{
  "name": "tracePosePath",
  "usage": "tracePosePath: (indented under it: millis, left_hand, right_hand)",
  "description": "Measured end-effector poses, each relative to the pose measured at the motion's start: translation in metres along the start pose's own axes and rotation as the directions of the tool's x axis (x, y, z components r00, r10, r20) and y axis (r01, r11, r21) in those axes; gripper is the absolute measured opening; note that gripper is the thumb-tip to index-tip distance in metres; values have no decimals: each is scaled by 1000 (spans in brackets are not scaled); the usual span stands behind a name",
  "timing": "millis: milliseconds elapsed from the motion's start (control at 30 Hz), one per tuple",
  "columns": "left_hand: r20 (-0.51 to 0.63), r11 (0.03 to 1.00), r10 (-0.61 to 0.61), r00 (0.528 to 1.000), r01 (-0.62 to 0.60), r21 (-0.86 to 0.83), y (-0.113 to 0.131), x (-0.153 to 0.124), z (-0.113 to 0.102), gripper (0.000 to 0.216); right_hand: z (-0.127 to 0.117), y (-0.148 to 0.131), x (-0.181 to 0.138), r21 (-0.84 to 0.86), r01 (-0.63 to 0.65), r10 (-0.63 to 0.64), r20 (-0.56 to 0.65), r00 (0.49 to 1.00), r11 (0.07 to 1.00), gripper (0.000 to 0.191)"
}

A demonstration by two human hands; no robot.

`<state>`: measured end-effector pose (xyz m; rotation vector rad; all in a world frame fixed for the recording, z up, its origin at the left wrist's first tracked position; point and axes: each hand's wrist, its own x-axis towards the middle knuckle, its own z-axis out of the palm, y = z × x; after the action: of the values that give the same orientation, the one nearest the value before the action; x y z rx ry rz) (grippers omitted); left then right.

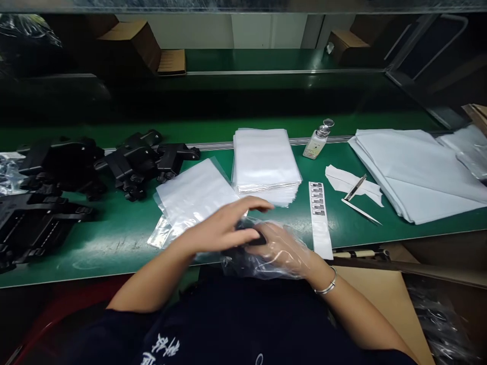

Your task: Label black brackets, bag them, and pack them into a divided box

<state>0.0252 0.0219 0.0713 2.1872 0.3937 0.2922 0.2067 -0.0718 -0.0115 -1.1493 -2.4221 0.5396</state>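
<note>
My right hand [283, 248] is inside a clear plastic bag [266, 271], its fingers closed around a black part [243, 237] whose full shape is hidden. Over that part reaches my left hand [218, 225], slightly blurred, thumb and fingers spread apart; its thumb lies across the black part. Just beyond my hands is a neat stack of white translucent bags [266, 159]. Several loose bags [196, 192] lie to the left of the stack.
Black plastic assemblies [133, 162] stand along the left of the green bench [114, 238]. To the right are a label strip [319, 218], a pump bottle [316, 142], tweezers [355, 187] on torn white paper [335, 177], and folded white sheets [422, 172]. A cardboard box [375, 289] sits below.
</note>
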Motion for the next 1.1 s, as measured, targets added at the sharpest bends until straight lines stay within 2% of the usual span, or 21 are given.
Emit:
tracePosePath:
  millis: [33, 100, 167, 200, 267, 333, 367, 433, 467, 500, 533, 600, 633, 700, 800, 867, 933, 1000, 1033, 1067, 1100]
  left_hand:
    - [84, 991, -114, 990, 107, 82, -11, -1, -8, 53]
    - [339, 961, -259, 905, 205, 187, -31, 3, -17, 59]
    - [524, 959, -280, 804, 213, 186, -45, 8, -17, 54]
    - [560, 965, -263, 785, 210, 159, -50, 9, -15, 51]
    - [526, 968, -243, 815, 235, 83, -56, 4, -12, 50]
    - [415, 949, -267, 870, 312, -45, -59, -8, -13, 54]
    - [341, 928, -297, 892, 353, -116, -60, -14, -15, 57]
    - [172, 889, -373, 912, 404, -214, -60, -22, -16, 63]
    - [96, 884, -402, 911, 413, -217, -58, -23, -15, 65]
    - [38, 888, -421, 906, 420, -186, -54, -21, -11, 65]
    - [5, 897, -427, 904, 424, -129, -49, -17, -5, 64]
    - [-14, 917, -398, 917, 398, 26, -36, -6, 13, 67]
    - [-19, 922, -372, 928, 372, 107, -29, -1, 23, 70]
    - [-56, 922, -303, 951, 307, 238, -17, 6, 43, 79]
    - [-75, 940, -59, 995, 81, 333, -6, 16, 68, 88]
    - [-16, 931, 170, 985, -155, 330, 1, 23, 81, 90]
    - [44, 911, 312, 949, -312, 270, 11, 32, 91, 90]
    - [82, 908, 352, 932, -361, 210, 19, 40, 96, 91]
    - [93, 912, 342, 935, -354, 208, 20, 44, 96, 90]
    - [105, 918, 308, 945, -325, 227, 20, 47, 96, 88]
    - [118, 925, 259, 959, -281, 254, 17, 49, 94, 84]
  right_hand:
    - [-4, -3, -1, -20, 8, -8, 1, 1000, 1000, 28]
    - [-11, -11, 0, -50, 34, -34, 9, 999, 998, 28]
    - [-19, -17, 0, -32, 86, -86, 9, 996, 996, 28]
    - [-23, -18, -2, -8, 117, -117, -4, 993, 993, 28]
    - [-34, -14, -15, 50, 107, -103, -76, 992, 993, 27]
    - [-46, -2, -37, 151, -82, 118, -250, 961, 985, 25]
    - [-51, 3, -49, 235, -211, 289, -381, 878, 949, 25]
    - [-62, 9, -70, 444, -377, 582, -608, 540, 813, 24]
    - [-66, 6, -76, 502, -381, 628, -668, 399, 777, 23]
    - [-70, -1, -77, 497, -366, 613, -701, 364, 786, 21]
    - [-72, -12, -75, 432, -347, 550, -718, 427, 833, 19]
    - [-74, -34, -60, 165, -268, 314, -558, 768, 949, 32]
    - [-73, -43, -51, 31, -254, 238, -474, 848, 967, 45]
    - [-72, -48, -38, -101, -354, 300, -348, 888, 930, 54]
    - [-73, -39, -49, -60, -327, 311, -189, 931, 943, 43]
    - [-76, -37, -76, 33, -292, 293, -145, 945, 956, 32]
    - [-81, -44, -112, 117, -320, 337, -176, 925, 940, 24]
    - [-88, -61, -157, 176, -385, 422, -311, 852, 906, 21]
    - [-92, -72, -183, 197, -439, 480, -427, 766, 876, 22]
    - [-98, -86, -211, 221, -503, 533, -543, 649, 836, 24]
    - [-103, -101, -241, 262, -622, 610, -654, 447, 737, 25]
